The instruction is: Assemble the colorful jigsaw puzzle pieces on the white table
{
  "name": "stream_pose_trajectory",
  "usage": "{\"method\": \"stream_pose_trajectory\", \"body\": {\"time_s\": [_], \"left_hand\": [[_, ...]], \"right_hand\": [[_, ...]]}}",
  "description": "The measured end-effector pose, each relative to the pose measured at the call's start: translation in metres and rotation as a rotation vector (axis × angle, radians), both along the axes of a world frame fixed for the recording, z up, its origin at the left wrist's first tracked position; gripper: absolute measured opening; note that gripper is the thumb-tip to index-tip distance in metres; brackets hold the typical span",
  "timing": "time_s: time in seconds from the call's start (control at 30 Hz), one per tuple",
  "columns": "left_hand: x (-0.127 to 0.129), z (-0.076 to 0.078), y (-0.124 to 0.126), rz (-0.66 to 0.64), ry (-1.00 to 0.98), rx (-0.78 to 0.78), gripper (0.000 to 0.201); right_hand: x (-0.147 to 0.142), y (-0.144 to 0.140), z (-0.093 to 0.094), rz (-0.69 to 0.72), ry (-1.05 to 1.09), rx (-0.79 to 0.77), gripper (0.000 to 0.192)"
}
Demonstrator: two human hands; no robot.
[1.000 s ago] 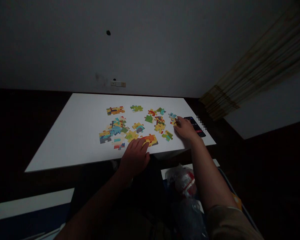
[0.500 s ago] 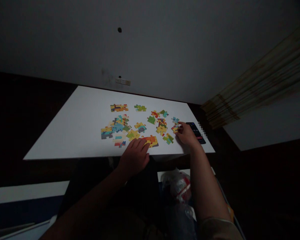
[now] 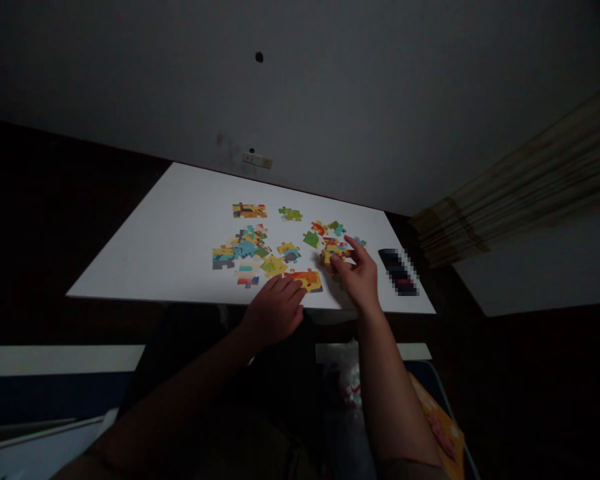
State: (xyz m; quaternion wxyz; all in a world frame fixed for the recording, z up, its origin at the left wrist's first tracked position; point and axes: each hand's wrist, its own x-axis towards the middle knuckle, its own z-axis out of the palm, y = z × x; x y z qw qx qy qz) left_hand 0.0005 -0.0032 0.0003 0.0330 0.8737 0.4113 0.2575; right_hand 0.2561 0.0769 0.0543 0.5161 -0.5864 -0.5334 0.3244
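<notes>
Colourful jigsaw pieces lie scattered over the white table (image 3: 170,227). My left hand (image 3: 275,308) rests at the near edge, fingertips on an orange and yellow joined piece (image 3: 305,279). My right hand (image 3: 359,273) hovers just right of it, with its thumb and fingers pinching a small red and yellow puzzle piece (image 3: 334,255) above a cluster of loose pieces (image 3: 325,233). Further left sit a blue and yellow cluster (image 3: 243,250) and a separate strip (image 3: 249,211).
A dark phone (image 3: 399,271) lies near the table's right edge. A wall with a socket (image 3: 257,159) runs behind the table. A curtain (image 3: 520,193) hangs at the right. A plastic bag (image 3: 347,380) and an orange packet (image 3: 437,427) sit below, by my legs.
My right hand left the spot beside the phone and moved left toward the middle, carrying a small piece. The left hand stayed on the orange piece. The view shifted.
</notes>
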Motion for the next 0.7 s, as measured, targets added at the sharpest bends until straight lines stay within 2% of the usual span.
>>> {"method": "stream_pose_trajectory", "body": {"time_s": [0.1, 0.2, 0.4, 0.7], "left_hand": [[-0.002, 0.000, -0.001, -0.024, -0.007, -0.016, 0.035], [-0.004, 0.001, -0.002, -0.062, -0.013, -0.031, 0.034], [-0.004, 0.001, -0.003, -0.079, -0.012, -0.047, 0.035], [-0.002, 0.007, -0.003, -0.073, 0.017, -0.059, 0.032]], "right_hand": [[-0.037, 0.003, -0.009, 0.139, 0.023, -0.060, 0.066], [-0.053, 0.009, -0.018, 0.186, 0.025, -0.100, 0.055], [-0.055, 0.008, -0.028, 0.253, -0.088, -0.104, 0.051], [-0.052, 0.003, -0.038, 0.206, -0.136, -0.063, 0.051]]}}
